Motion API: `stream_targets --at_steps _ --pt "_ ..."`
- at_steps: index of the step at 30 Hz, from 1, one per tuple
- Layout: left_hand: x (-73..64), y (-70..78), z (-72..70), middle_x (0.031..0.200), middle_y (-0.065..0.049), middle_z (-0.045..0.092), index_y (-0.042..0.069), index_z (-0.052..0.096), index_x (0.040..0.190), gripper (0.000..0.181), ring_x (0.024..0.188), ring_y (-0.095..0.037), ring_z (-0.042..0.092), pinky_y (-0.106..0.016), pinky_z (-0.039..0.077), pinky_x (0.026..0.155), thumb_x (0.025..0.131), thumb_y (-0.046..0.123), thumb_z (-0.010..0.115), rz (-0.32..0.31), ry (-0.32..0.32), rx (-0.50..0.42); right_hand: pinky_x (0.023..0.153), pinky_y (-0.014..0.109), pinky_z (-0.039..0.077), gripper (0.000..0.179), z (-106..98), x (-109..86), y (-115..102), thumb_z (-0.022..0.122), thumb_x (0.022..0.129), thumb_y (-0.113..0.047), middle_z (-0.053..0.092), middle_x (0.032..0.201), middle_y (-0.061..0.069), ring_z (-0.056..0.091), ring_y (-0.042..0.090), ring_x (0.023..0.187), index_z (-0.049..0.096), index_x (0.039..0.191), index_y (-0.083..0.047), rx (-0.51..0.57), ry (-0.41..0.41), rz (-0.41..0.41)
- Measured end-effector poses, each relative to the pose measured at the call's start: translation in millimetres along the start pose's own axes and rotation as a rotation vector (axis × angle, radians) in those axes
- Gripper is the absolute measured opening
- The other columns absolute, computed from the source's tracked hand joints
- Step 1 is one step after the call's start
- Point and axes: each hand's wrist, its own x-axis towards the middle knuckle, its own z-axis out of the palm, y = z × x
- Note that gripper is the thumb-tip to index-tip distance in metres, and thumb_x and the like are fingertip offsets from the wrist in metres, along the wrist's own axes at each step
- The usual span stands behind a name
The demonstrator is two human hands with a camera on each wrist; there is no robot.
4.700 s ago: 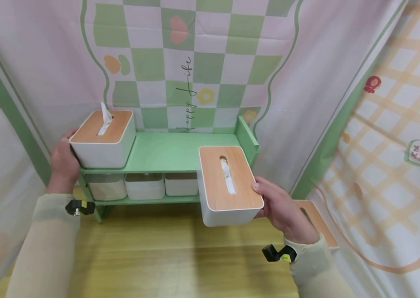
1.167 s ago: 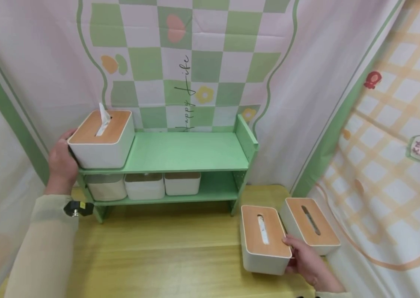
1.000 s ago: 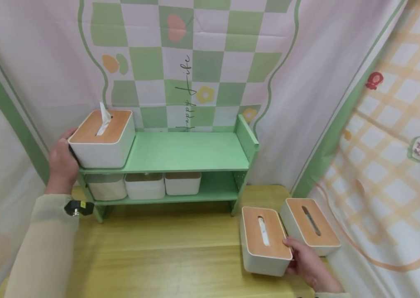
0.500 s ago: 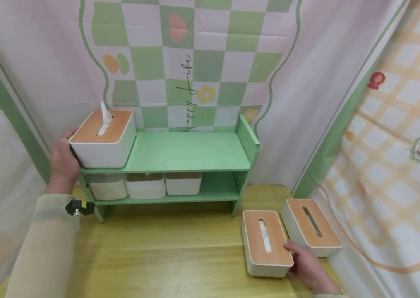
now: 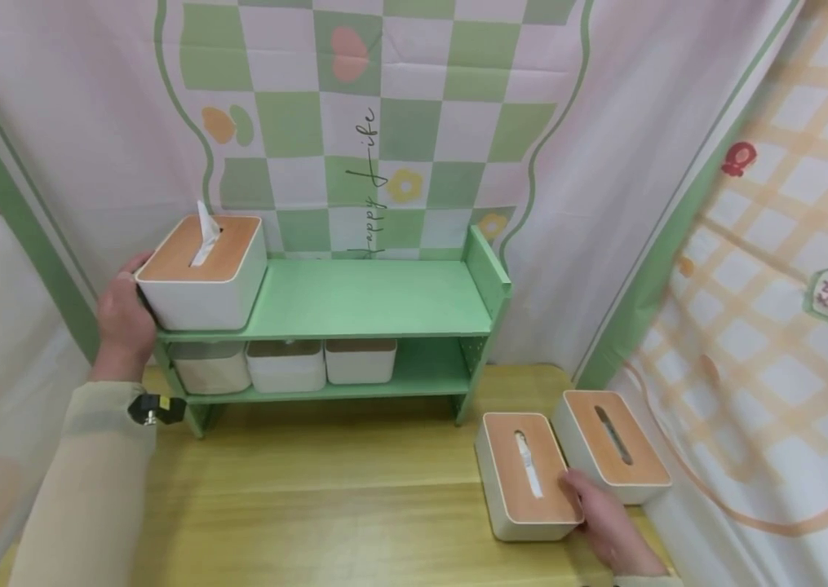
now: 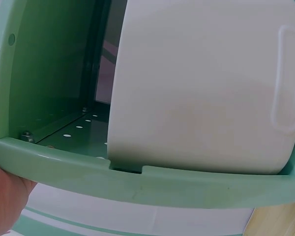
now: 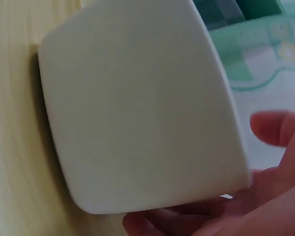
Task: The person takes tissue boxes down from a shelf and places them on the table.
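Observation:
A white tissue box with a wood-look lid [image 5: 527, 473] sits on the wood-grain surface at front right. My right hand [image 5: 608, 518] holds its right side near the front corner; in the right wrist view some fingers [image 7: 162, 222] lie along the white wall [image 7: 137, 108] and the thumb hovers by the lid edge. At the left end of the green shelf [image 5: 377, 297], my left hand [image 5: 123, 318] grips the side panel, seen from outside in the left wrist view. Beside it on the upper board stands a tissue box [image 5: 201, 302] with a tissue poking up.
Another wood-lidded box [image 5: 612, 444] stands right of the held one, close beside it. The lower board carries a row of white boxes [image 5: 285, 367] at its left. Patterned curtains [image 5: 414, 122] hang behind and at both sides.
My right hand has carried the tissue box from in front of the shelf's right end down and right to the wood-grain surface. Lately it moved only slightly. My left hand stays put.

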Motion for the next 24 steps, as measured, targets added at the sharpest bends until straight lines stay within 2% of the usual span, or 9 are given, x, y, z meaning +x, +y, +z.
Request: stream_targets --at_steps 2,4,6,9,11,14,17,20,24 --pt "0.0 0.2 -0.1 0.159 -0.001 0.034 0.032 0.035 0.156 0.063 0.143 -0.025 0.032 -0.045 0.025 0.115 0.103 0.046 0.005 0.000 0.002 0.000 0.100 0.043 0.043 0.065 2 -4.5 -5 0.047 0.105 -0.024 0.036 0.145 0.037 0.049 0.035 0.121 0.022 0.148 0.017 -0.138 0.002 -0.051" --pt "-0.3 0.3 0.1 0.159 -0.001 0.034 0.031 0.036 0.156 0.063 0.142 -0.025 0.032 -0.045 0.025 0.115 0.103 0.045 0.005 0.003 0.004 -0.001 0.106 0.054 0.037 0.068 5 -9.2 -11 0.050 0.104 -0.026 0.035 0.146 0.039 0.043 0.047 0.128 0.021 0.149 0.016 -0.293 0.000 -0.111" --pt "-0.7 0.1 0.3 0.158 -0.001 0.034 0.031 0.036 0.155 0.062 0.142 -0.025 0.032 -0.044 0.024 0.116 0.103 0.045 0.006 0.010 0.008 0.003 0.105 0.060 0.035 0.072 8 -14.2 -16 0.053 0.103 -0.030 0.034 0.146 0.038 0.041 0.052 0.128 0.021 0.150 0.014 -0.442 0.005 -0.157" --pt "-1.6 -0.1 0.4 0.158 -0.001 0.034 0.030 0.037 0.155 0.062 0.142 -0.025 0.032 -0.044 0.024 0.116 0.103 0.044 0.006 0.018 0.012 0.008 0.107 0.065 0.028 0.077 13 -21.7 -23 0.060 0.099 -0.033 0.029 0.150 0.037 0.033 0.055 0.133 0.024 0.150 0.013 -0.640 0.011 -0.246" --pt "-2.0 0.1 0.2 0.158 -0.001 0.034 0.030 0.037 0.155 0.062 0.142 -0.025 0.032 -0.044 0.024 0.116 0.103 0.043 0.006 0.019 0.012 0.010 0.106 0.065 0.030 0.074 18 -27.2 -28 0.064 0.096 -0.033 0.035 0.147 0.036 0.037 0.054 0.131 0.034 0.148 0.010 -0.746 0.013 -0.318" --pt "-1.9 0.3 0.1 0.158 -0.001 0.034 0.031 0.037 0.155 0.062 0.143 -0.025 0.031 -0.044 0.024 0.116 0.103 0.044 0.005 0.017 0.007 0.008 0.101 0.064 0.037 0.063 26 -35.7 -33 0.070 0.091 -0.033 0.045 0.139 0.035 0.045 0.052 0.125 0.052 0.139 0.005 -0.873 0.002 -0.421" --pt "-1.3 0.2 0.4 0.158 -0.001 0.034 0.032 0.037 0.155 0.062 0.143 -0.025 0.031 -0.044 0.024 0.116 0.103 0.044 0.006 0.014 0.006 0.006 0.098 0.065 0.040 0.058 34 -43.5 -38 0.072 0.090 -0.037 0.051 0.134 0.034 0.048 0.053 0.122 0.060 0.133 0.000 -0.985 -0.035 -0.468" --pt "-0.6 -0.2 0.5 0.159 -0.001 0.034 0.033 0.036 0.155 0.062 0.143 -0.025 0.031 -0.044 0.024 0.116 0.103 0.044 0.006 0.009 0.000 0.001 0.098 0.066 0.039 0.062 41 -48.0 -39 0.071 0.089 -0.043 0.052 0.132 0.035 0.045 0.053 0.125 0.060 0.135 -0.003 -1.071 -0.059 -0.482" --pt "0.6 -1.2 -0.1 0.159 -0.001 0.034 0.032 0.036 0.156 0.062 0.143 -0.025 0.031 -0.044 0.024 0.116 0.103 0.044 0.006 0.012 -0.003 0.000 0.098 0.067 0.038 0.066 49 -49.4 -39 0.073 0.087 -0.046 0.057 0.129 0.032 0.043 0.054 0.127 0.059 0.137 -0.005 -1.109 -0.049 -0.482"
